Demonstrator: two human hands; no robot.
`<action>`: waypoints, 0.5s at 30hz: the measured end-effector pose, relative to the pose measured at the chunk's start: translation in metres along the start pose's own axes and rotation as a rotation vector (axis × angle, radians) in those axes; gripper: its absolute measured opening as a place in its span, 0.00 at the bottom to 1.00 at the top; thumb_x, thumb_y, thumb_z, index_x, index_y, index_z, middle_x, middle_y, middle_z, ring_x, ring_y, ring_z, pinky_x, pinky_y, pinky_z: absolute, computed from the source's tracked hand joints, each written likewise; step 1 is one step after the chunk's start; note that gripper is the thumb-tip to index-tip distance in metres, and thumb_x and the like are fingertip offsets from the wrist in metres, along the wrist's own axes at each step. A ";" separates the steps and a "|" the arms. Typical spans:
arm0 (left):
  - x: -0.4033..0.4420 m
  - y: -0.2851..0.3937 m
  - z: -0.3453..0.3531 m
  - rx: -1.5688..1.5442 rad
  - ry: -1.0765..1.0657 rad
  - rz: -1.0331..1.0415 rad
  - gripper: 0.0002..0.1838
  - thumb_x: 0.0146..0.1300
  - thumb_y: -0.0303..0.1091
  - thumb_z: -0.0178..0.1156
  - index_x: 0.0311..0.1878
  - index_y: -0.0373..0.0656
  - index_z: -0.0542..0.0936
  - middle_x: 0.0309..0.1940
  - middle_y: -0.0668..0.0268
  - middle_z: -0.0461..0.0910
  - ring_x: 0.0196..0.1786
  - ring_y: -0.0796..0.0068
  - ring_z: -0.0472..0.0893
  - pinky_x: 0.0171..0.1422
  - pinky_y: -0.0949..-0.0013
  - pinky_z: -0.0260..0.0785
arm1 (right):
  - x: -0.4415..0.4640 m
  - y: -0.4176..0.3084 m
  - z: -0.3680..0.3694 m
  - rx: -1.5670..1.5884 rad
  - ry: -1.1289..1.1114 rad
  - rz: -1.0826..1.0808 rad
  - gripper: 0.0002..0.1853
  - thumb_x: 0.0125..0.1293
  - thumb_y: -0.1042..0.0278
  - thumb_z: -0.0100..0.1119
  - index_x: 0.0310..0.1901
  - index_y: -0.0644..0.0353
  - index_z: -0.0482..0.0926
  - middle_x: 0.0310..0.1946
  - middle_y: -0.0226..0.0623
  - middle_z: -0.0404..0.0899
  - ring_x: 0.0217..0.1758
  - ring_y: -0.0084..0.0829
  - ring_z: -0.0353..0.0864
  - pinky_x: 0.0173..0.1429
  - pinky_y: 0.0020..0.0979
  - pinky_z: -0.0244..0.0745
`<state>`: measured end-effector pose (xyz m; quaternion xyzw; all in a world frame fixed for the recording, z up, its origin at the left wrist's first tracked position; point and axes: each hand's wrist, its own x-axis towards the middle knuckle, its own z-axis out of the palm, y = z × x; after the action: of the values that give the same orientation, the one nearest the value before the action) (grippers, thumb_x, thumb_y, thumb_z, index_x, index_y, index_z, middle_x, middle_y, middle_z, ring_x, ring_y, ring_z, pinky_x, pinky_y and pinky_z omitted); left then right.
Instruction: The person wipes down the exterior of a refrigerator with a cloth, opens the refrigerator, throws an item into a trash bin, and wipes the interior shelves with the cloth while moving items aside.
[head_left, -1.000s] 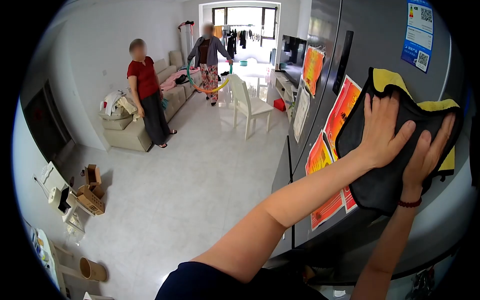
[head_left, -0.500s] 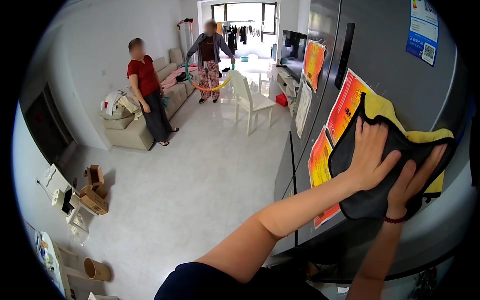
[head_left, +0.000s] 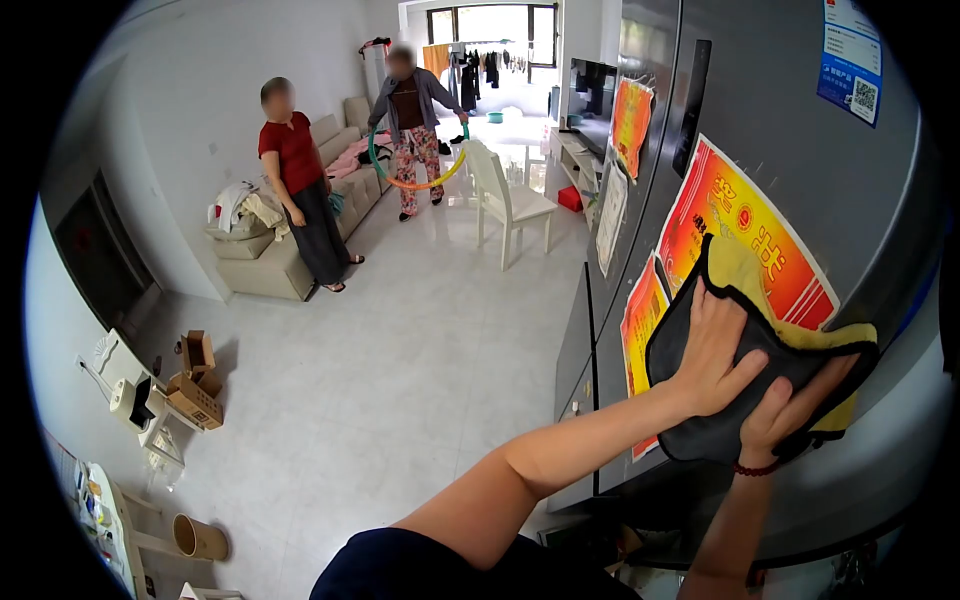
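Note:
A two-sided cleaning cloth [head_left: 690,435], dark grey with a yellow back and black edging, lies against the grey refrigerator door [head_left: 770,90]. My left hand [head_left: 712,350] presses it from the left, fingers long and their tips at its upper fold. From below, my right hand [head_left: 785,410], with a red bead bracelet at the wrist, holds the cloth's right part; its fingertips are partly covered by the folded edge. Just above the cloth a red and yellow certificate [head_left: 745,225] is stuck to the door, its lower part hidden. Another certificate [head_left: 640,320] shows at the left.
Two people stand across the room, one [head_left: 295,190] by the sofa [head_left: 265,268], the other holding a hula hoop [head_left: 425,186]. A white chair [head_left: 515,205] stands mid-floor. Cardboard boxes [head_left: 197,395] and a waste bin [head_left: 200,537] are at the left. A blue label [head_left: 852,65] is high on the refrigerator.
Both hands and the cloth have slid down and slightly left across the door, uncovering more of the large certificate. The person with the hoop has shifted a little and leans forward.

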<state>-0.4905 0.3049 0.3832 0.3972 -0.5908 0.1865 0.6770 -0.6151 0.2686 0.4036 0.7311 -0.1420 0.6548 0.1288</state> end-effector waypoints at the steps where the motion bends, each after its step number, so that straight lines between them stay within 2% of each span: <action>1: -0.003 0.000 0.000 -0.004 0.004 0.000 0.36 0.67 0.55 0.45 0.65 0.30 0.61 0.62 0.42 0.61 0.70 0.39 0.54 0.76 0.40 0.27 | -0.005 -0.001 0.000 -0.005 -0.005 0.014 0.40 0.73 0.45 0.35 0.73 0.72 0.45 0.74 0.59 0.46 0.78 0.53 0.47 0.77 0.47 0.43; 5: -0.022 -0.009 0.000 -0.010 -0.036 -0.014 0.39 0.68 0.55 0.43 0.70 0.30 0.57 0.70 0.43 0.54 0.75 0.40 0.48 0.76 0.40 0.26 | -0.027 0.001 0.001 0.008 -0.038 0.071 0.42 0.72 0.42 0.35 0.73 0.73 0.44 0.73 0.61 0.47 0.77 0.53 0.48 0.76 0.47 0.43; 8: -0.035 -0.015 -0.003 0.049 -0.089 0.005 0.41 0.68 0.54 0.42 0.73 0.31 0.52 0.74 0.43 0.46 0.77 0.40 0.43 0.78 0.46 0.31 | -0.041 -0.002 0.000 -0.001 -0.046 0.103 0.43 0.72 0.41 0.34 0.73 0.74 0.44 0.73 0.62 0.47 0.76 0.55 0.48 0.76 0.49 0.42; 12: -0.051 -0.021 0.000 0.009 -0.057 -0.016 0.41 0.68 0.56 0.42 0.73 0.31 0.53 0.74 0.44 0.48 0.77 0.41 0.42 0.77 0.42 0.26 | -0.068 0.006 0.007 0.024 -0.031 0.117 0.45 0.72 0.38 0.33 0.73 0.75 0.44 0.73 0.63 0.45 0.77 0.55 0.46 0.77 0.50 0.38; 15: -0.063 -0.025 0.001 0.014 -0.067 -0.031 0.42 0.68 0.58 0.40 0.74 0.32 0.52 0.75 0.45 0.46 0.78 0.41 0.41 0.77 0.42 0.26 | -0.089 0.011 0.008 0.028 -0.046 0.105 0.44 0.73 0.40 0.34 0.73 0.74 0.43 0.75 0.60 0.42 0.78 0.53 0.44 0.77 0.49 0.37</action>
<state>-0.4879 0.3030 0.3152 0.4168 -0.6058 0.1667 0.6569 -0.6213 0.2588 0.3141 0.7391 -0.1740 0.6457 0.0808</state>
